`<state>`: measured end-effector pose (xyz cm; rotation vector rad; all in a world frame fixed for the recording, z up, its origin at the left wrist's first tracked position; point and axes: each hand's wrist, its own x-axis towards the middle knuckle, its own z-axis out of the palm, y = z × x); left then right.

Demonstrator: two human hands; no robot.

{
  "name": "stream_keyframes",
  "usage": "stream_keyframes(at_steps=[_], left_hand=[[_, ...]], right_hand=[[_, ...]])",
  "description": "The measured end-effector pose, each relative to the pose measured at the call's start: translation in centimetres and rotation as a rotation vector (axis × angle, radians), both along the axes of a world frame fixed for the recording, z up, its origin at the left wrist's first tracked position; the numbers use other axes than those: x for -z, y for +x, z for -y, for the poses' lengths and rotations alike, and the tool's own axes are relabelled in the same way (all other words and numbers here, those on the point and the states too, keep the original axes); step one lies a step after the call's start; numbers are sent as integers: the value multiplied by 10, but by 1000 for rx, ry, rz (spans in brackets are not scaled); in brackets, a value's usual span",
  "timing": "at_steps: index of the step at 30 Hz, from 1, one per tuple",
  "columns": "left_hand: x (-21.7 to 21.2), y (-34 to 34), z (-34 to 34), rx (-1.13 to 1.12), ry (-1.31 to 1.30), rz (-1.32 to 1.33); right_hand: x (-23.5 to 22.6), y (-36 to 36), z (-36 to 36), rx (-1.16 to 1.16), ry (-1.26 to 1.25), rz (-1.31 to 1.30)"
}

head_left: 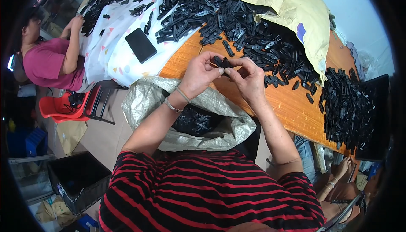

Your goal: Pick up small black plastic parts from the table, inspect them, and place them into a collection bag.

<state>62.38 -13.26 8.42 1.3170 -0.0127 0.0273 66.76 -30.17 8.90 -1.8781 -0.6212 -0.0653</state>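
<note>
1. A small black plastic part (221,62) is pinched between both hands above the near edge of the orange wooden tabletop (292,105).
2. The left hand (198,73) is closed on the left end of the part, with thumb and fingertips curled around it; thin bands are worn at that wrist.
3. The right hand (249,77) is closed on the right end of the same part, fingers bent in, thumb against it.
4. The two hands are nearly touching, with the part held between them.
5. A large heap of loose black plastic parts (237,25) is spread over the tabletop just behind the hands.
6. A second heap of black parts (344,105) is seen at the right end of the tabletop, well apart from the hands.
7. A yellow paper sack (292,8) is laid open over the far side of the big heap.
8. An open grey woven sack (156,101) is placed below the hands, against the tabletop edge, with black parts inside.
9. A black phone (141,45) is laid on a white patterned cloth (114,58) to the left.
10. Another person in a pink shirt (46,65) is seated at the far left, with a hand on the parts there.
11. A red plastic chair (63,107) is seen beside that person.
</note>
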Motion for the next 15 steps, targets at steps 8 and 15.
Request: stream_keyframes(at_steps=[8,15], left_hand=[[0,-2,0,-21,57,42],[-11,-15,4,-37,43,110]], right_hand=[[-5,-2,1,-81,145,-177],[-6,-6,-4,-39,49,156]])
